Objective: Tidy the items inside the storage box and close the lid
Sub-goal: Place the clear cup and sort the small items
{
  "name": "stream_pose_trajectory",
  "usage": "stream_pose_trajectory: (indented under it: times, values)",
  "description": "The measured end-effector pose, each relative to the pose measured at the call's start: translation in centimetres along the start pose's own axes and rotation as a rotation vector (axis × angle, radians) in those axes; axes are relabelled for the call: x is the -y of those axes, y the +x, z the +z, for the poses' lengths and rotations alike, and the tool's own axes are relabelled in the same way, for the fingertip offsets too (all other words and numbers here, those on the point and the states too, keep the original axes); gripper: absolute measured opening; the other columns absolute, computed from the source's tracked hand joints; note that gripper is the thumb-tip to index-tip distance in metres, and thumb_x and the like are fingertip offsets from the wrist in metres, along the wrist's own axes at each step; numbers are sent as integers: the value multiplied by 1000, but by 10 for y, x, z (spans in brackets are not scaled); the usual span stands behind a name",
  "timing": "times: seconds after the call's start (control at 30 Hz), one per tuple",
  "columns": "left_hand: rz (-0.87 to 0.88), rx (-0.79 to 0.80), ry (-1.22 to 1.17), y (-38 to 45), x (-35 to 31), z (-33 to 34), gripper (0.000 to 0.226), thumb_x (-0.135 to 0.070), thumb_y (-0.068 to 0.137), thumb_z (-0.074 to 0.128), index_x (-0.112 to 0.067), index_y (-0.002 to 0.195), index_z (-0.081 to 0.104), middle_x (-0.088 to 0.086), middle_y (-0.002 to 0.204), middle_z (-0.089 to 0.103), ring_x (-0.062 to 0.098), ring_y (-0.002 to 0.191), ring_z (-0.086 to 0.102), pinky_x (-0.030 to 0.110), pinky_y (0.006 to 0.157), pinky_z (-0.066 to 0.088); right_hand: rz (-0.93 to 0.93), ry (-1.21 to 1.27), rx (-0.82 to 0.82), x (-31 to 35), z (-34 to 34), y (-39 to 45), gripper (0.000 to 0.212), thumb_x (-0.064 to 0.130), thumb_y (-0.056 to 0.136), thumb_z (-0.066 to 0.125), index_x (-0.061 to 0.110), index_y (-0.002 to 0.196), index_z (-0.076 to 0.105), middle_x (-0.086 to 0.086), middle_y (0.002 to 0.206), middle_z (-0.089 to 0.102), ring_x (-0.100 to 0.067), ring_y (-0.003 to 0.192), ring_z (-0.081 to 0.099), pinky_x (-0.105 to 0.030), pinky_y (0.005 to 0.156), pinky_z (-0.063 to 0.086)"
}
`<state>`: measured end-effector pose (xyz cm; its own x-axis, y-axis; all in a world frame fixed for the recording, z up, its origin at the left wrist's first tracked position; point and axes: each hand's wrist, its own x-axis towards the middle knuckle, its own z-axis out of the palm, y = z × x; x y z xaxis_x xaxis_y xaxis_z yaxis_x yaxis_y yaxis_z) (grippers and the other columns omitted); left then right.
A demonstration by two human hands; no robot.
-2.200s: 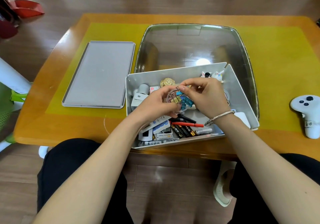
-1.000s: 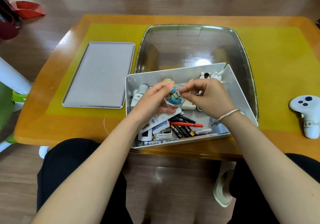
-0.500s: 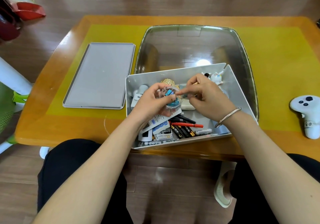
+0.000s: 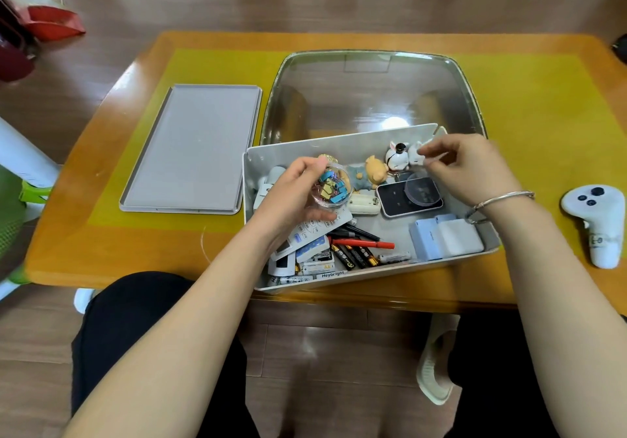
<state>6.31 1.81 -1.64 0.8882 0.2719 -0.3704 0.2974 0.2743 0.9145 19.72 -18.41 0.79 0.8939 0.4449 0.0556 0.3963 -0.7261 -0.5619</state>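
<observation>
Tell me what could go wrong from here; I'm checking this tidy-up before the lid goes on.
1. The left hand holds the small clear tub of clips open over the box; its round cover lies on the phone, so a tilt could scatter clips.
2. The right hand is near the figurines and might knock them.
3. The box overhangs the table edge and could slip.

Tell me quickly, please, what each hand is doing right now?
Left hand: grips the clear clip tub over the box.
Right hand: fingers curled near the figurines; whether it pinches anything cannot be told.
</observation>
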Motion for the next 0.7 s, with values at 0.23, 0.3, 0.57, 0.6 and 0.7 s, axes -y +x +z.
stream_pose_trajectory:
  times: [0.23, 0.3, 0.57, 0.6, 0.7]
  values:
    - [5, 10, -7, 1, 1, 1, 17, -24, 100, 45, -15, 104, 58, 9, 106, 63, 24, 86, 70, 33, 59, 59, 101, -330, 114, -4, 22, -4, 20, 26, 78, 73, 14, 94, 72, -11, 97, 70, -31, 94, 61, -35, 84, 50]
    - [-6, 19, -17, 2, 1, 2, 23, -21, 101, 41, -14, 112, 60, 10, 108, 62, 27, 90, 69, 35, 64, 60, 133, -406, 130, -3, 28, -5, 24, 30, 77, 73, 12, 93, 71, -14, 98, 68, -32, 92, 61, -33, 76, 48]
    - [-31, 55, -133, 1, -1, 1, 29, -24, 95, 53, -12, 121, 58, 11, 107, 64, 28, 90, 70, 34, 69, 59, 240, -525, 198, -2, 45, -2, 25, 18, 78, 71, 5, 97, 64, -19, 102, 64, -35, 93, 62, -31, 69, 45]
    - [-26, 62, -131, 1, 0, 1, 27, -21, 95, 55, -12, 121, 58, 11, 107, 64, 28, 91, 70, 34, 69, 59, 238, -523, 185, -2, 47, -2, 23, 17, 79, 69, 5, 98, 64, -20, 102, 64, -35, 93, 62, -31, 68, 44]
    - [-30, 63, -125, 1, 0, 1, 26, -10, 95, 53, -14, 120, 57, 16, 115, 60, 30, 95, 68, 30, 65, 58, 200, -498, 163, -1, 49, -2, 17, 16, 82, 64, 6, 95, 65, -19, 98, 64, -34, 88, 61, -31, 66, 44]
